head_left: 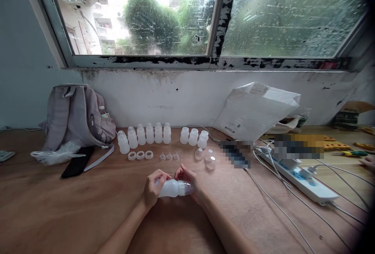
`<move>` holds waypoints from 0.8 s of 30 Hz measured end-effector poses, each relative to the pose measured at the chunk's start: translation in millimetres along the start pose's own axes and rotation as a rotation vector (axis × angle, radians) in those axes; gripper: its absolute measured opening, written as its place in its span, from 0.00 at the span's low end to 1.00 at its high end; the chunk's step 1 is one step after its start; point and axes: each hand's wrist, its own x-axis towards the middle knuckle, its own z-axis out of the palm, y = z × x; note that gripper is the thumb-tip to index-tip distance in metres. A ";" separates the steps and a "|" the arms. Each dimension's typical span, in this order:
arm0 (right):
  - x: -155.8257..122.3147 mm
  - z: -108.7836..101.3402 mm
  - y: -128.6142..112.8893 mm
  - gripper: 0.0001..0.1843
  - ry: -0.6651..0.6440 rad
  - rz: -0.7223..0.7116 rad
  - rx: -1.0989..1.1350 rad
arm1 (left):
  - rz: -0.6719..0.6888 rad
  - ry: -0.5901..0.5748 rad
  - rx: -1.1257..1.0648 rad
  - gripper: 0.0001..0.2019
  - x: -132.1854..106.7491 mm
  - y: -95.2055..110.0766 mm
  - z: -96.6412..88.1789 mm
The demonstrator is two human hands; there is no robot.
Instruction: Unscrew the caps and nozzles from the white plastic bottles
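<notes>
A baby bottle (172,188) with a frosted body and a clear cap lies sideways between my hands, just above the table. My left hand (152,186) is closed round its base end. Around the capped end, my right hand (189,179) has curled fingers. Beyond them stands a row of capped bottles (150,133), with three open bottles (193,137) to its right. In front lie three white collar rings (140,155), three clear nipples (169,156) and three clear dome caps (210,163).
At the left are a grey backpack (76,117), a plastic bag (58,153) and a black phone (76,164). To the right sit a white bag (258,109) and a power strip (307,185) with trailing cables. Another person's hand (368,162) shows at the right edge.
</notes>
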 end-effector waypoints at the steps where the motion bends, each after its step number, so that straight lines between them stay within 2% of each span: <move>1: 0.2 0.2 0.9 0.22 0.001 -0.004 -0.003 | 0.001 0.009 -0.004 0.15 -0.4 0.9 0.1; 6: 2.1 -1.6 6.5 0.21 0.030 -0.016 -0.014 | 0.019 0.026 0.005 0.14 -0.2 1.0 -0.3; 13: 8.0 -5.9 6.4 0.20 0.090 -0.012 -0.018 | 0.021 -0.006 0.088 0.12 5.4 -14.3 0.3; 16: 11.8 -11.4 5.6 0.19 0.220 -0.034 -0.030 | 0.020 -0.024 0.125 0.11 7.4 -19.3 2.3; 20: 13.8 -17.0 4.3 0.20 0.439 -0.110 -0.041 | 0.003 0.025 0.166 0.10 7.5 -20.4 5.9; 22: 13.0 -16.2 3.3 0.20 0.505 -0.144 -0.054 | 0.008 0.066 0.179 0.10 7.5 -20.0 6.3; 24: 11.6 -12.7 2.7 0.18 0.510 -0.160 -0.063 | 0.011 0.139 0.184 0.10 8.2 -20.0 4.8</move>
